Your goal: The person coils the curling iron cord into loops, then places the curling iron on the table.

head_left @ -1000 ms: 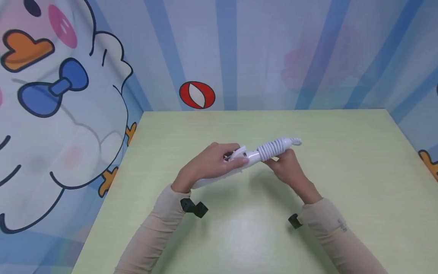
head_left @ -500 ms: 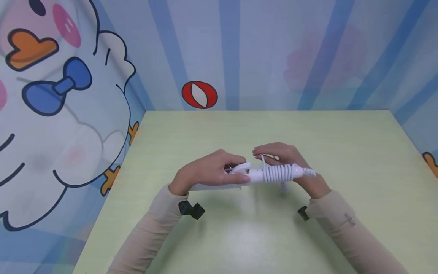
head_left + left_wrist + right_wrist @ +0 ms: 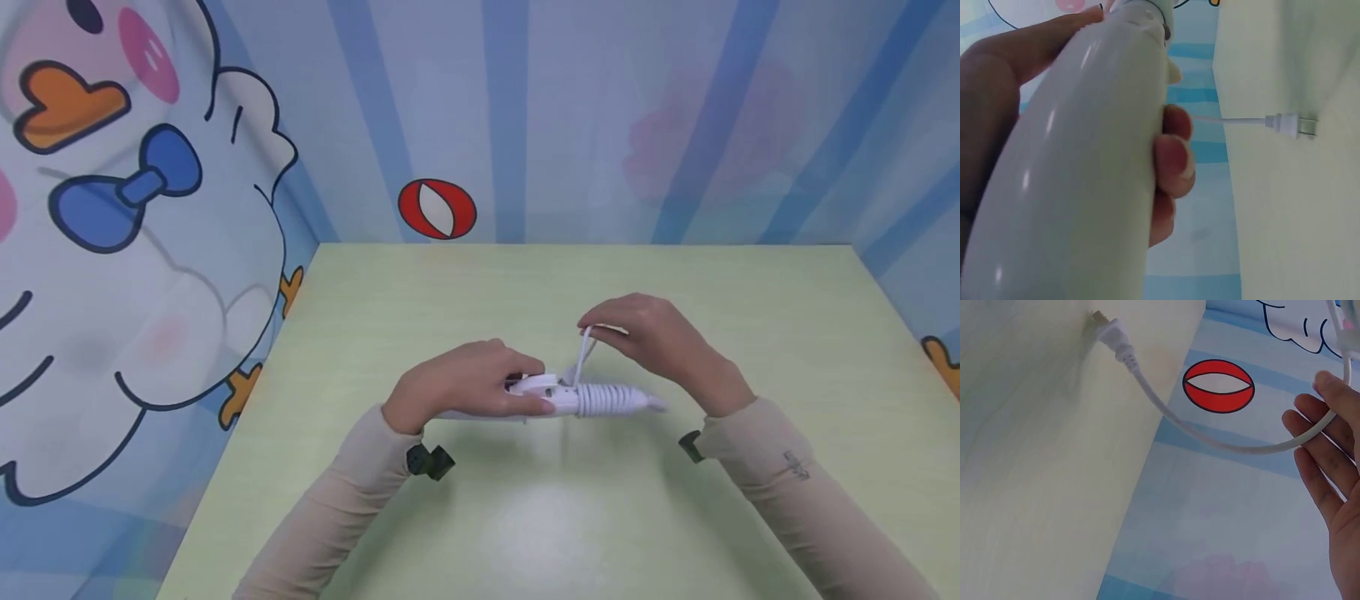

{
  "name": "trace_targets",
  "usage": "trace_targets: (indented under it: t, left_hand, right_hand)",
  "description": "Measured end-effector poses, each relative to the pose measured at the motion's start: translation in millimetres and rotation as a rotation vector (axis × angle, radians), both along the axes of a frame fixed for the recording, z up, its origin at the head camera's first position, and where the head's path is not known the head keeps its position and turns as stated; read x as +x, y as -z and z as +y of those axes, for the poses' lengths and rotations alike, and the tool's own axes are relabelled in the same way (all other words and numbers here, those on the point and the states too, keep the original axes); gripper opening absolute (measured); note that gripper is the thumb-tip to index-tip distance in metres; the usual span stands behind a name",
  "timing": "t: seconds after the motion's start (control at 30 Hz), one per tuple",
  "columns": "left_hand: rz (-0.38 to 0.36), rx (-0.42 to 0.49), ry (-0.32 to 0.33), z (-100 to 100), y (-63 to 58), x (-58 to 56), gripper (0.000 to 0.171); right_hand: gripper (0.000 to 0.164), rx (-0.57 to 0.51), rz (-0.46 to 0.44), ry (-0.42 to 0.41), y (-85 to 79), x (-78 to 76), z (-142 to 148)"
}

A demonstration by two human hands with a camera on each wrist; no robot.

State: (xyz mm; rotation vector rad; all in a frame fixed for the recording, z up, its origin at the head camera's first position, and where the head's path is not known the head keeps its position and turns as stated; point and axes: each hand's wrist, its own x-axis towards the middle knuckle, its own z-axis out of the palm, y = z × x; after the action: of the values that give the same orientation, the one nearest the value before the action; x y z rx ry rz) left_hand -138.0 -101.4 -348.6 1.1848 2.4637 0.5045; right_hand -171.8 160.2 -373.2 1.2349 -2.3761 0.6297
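My left hand [image 3: 476, 379] grips a long white hair iron [image 3: 566, 402] held level over the table. In the left wrist view its smooth, tapering body [image 3: 1079, 169] fills the front, with fingertips [image 3: 1174, 165] curled round its far side. White power cord [image 3: 611, 400] is wound in several tight turns about the iron's right end. To the upper right, my right hand [image 3: 660, 337] pinches a loose length of that cord between thumb and fingers. From there the cord hangs in a curve to a two-pin plug [image 3: 1113, 337], seen in the right wrist view.
The pale green table [image 3: 555, 517] lies beneath both hands. Behind it rises a blue striped wall [image 3: 570, 117] with a red ball print [image 3: 437, 208]. A large cartoon bird [image 3: 172, 275] is printed on the left wall.
The right hand has moved from under the coiled end to above it, drawing a length of cord upward. The iron has turned from slanted to nearly level and come slightly lower.
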Motion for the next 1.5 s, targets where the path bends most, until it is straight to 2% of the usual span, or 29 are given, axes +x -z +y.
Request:
trace_targets:
  t: [0.17, 0.4, 0.53, 0.67, 0.87, 1.0, 1.17, 1.27, 1.5]
  left_hand:
    - [0.076, -0.103, -0.077, 3.7, 6.6, -3.2, 0.031]
    - [0.194, -0.224, -0.184, 10.3, 19.7, -9.9, 0.032]
    - [0.234, -0.251, -0.255, 13.7, 25.6, -13.3, 0.037]
    - [0.272, -0.252, -0.358, 12.4, 28.6, -16.5, 0.038]
    - [0.317, -0.197, -0.5, 7.7, 27.4, -22.6, 0.038]
    - [0.302, -0.155, -0.546, 5.1, 24.0, -26.1, 0.039]
    - [0.279, -0.113, -0.601, 3.2, 19.4, -27.4, 0.039]
    - [0.268, -0.064, -0.613, 1.2, 17.2, -26.4, 0.039]
    - [0.249, 0.046, -0.588, -2.0, 11.9, -22.8, 0.038]
  right_hand:
    - [0.021, 0.017, 0.052, 0.036, -2.3, 3.4, 0.2]
    - [0.019, 0.098, 0.07, 0.052, -3.8, 10.6, -9.9]
    - [0.019, 0.113, 0.09, 0.072, -3.6, 15.0, -14.3]
    - [0.019, 0.132, 0.092, 0.114, -1.7, 19.0, -18.4]
    - [0.022, 0.092, -0.003, 0.168, 2.9, 23.7, -24.9]
    - [0.022, 0.043, -0.071, 0.208, 7.3, 25.3, -25.3]
    - [0.022, -0.026, -0.237, 0.229, 12.9, 27.5, -27.4]
    - [0.021, -0.085, -0.32, 0.221, 16.5, 28.1, -29.4]
    - [0.019, -0.179, -0.395, 0.196, 25.8, 24.9, -26.9]
